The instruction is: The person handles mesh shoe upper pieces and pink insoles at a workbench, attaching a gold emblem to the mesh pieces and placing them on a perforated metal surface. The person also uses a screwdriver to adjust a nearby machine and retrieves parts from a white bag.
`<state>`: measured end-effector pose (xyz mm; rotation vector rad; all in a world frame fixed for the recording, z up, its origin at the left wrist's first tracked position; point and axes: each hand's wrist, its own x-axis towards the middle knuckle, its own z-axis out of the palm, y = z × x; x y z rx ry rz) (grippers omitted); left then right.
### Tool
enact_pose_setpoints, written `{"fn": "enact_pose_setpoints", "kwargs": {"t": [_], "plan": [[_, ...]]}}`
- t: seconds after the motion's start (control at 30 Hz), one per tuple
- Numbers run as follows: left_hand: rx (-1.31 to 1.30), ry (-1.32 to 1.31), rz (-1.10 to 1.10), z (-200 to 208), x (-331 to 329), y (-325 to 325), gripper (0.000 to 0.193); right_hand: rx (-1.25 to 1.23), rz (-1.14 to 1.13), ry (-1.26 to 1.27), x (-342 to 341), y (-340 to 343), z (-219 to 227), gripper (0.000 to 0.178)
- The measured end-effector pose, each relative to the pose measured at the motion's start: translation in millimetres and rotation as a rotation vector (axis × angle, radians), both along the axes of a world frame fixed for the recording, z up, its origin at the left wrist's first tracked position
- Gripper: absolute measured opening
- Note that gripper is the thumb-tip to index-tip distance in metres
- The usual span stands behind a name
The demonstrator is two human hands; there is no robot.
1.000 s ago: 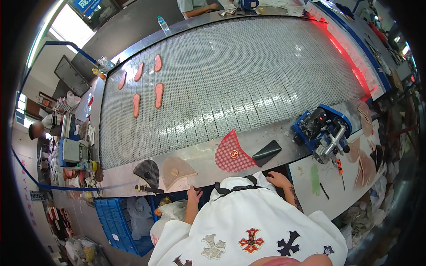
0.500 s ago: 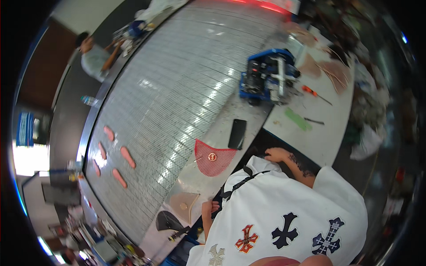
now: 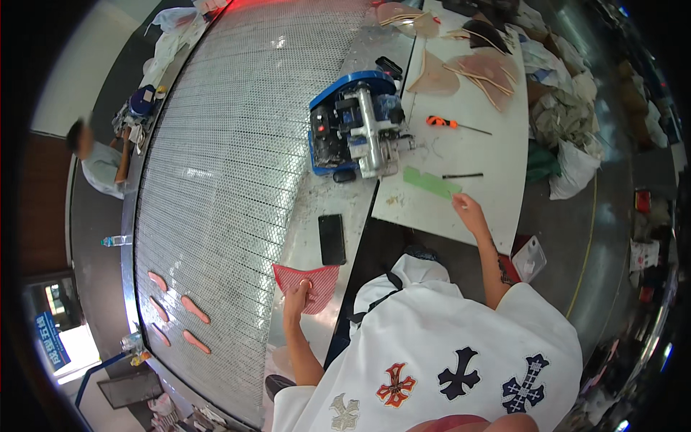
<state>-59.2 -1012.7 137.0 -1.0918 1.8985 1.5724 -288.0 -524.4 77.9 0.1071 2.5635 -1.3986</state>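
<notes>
My left hand (image 3: 296, 297) is closed on a red mesh shoe-upper piece (image 3: 322, 282), its fingers at the round emblem. The piece lies on the pale ledge beside the conveyor, below a black phone (image 3: 332, 239). My right hand (image 3: 468, 210) is over the white side table with its fingers pinched together. Something small and pale may be at the fingertips, too small to name. Just beyond that hand lies a green strip (image 3: 430, 181), with a thin dark tool (image 3: 463, 176) next to it.
A blue machine (image 3: 354, 126) stands on the ledge ahead. An orange-handled screwdriver (image 3: 458, 124) and beige cut pieces (image 3: 435, 75) lie on the side table (image 3: 410, 216). Pink insoles (image 3: 195, 309) rest on the mesh conveyor (image 3: 209, 173). Across it, a person (image 3: 102, 165) works.
My left hand has moved forward onto the red mesh piece, taking hold of it. My right hand has moved from near my lap out to the side table. The view has turned rightward.
</notes>
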Motion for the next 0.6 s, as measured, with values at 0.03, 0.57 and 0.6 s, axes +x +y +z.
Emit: {"fn": "enact_pose_setpoints", "kwargs": {"t": [0.03,0.57,0.6], "plan": [[-0.02,-0.008,-0.009,-7.2,-7.3,7.4,0.05,0.026,-0.022,0.115,-25.0,4.8,-6.1,0.029],[-0.346,-0.115,-0.077,17.5,-95.6,136.0,0.034,1.09,-0.152,0.287,-435.5,106.2,-42.9,0.071],[-0.347,-0.144,-0.092,17.2,-93.0,139.8,0.034,1.136,-0.137,0.326,-436.5,106.5,-48.2,0.067]]}}
